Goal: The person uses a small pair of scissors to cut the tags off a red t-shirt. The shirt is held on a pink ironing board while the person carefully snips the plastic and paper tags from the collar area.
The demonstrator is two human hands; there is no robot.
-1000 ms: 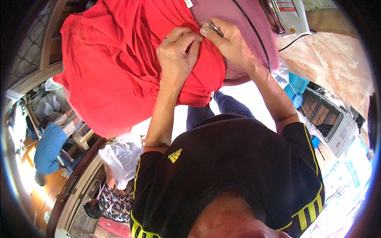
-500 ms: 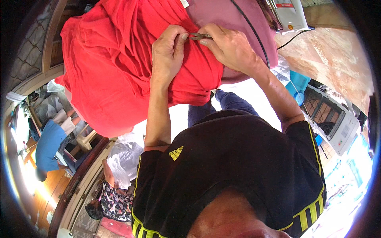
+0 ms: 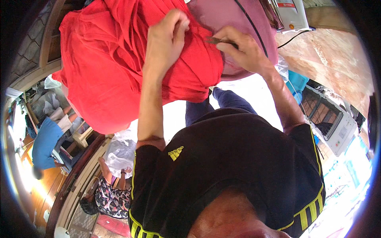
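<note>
A heap of bright red cloth (image 3: 103, 75) lies in loose folds over a mauve padded surface (image 3: 214, 14). Above the red folds is my left hand (image 3: 164, 41), its fingers curled and thumb pressed in; what they pinch, if anything, is hidden. My right hand (image 3: 244, 47) grips small dark metal thread snips (image 3: 216, 40) between thumb and fingers. Their tips point left over the cloth's right edge, apart from my left hand.
A black cable (image 3: 251, 24) crosses the mauve surface beside my right hand. Beyond it stand a white machine (image 3: 293, 18) and a marbled tabletop (image 3: 325, 51). At left are a person in blue (image 3: 47, 139), a person in a patterned top (image 3: 113, 198) and a translucent plastic bag (image 3: 119, 152).
My hands have drawn apart: the left rose up and slightly left, while the right, still gripping the snips, shifted a little right and down. The person in the patterned top has moved an arm.
</note>
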